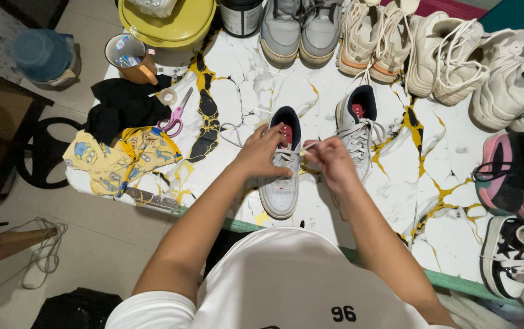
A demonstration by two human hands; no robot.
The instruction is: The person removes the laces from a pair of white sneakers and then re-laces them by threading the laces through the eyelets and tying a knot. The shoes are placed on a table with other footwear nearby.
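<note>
Nearest me, left hand [266, 151] presses the white sneaker [281, 176] flat on the desk [420, 183]; right hand [332, 159] pinches its limp lace [308, 145], light, slippery, I'd grip near the eyelets

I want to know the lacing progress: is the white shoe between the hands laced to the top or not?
Cannot tell. The left hand covers the upper eyelets of the white shoe, and the right hand pulls a lace end.
</note>
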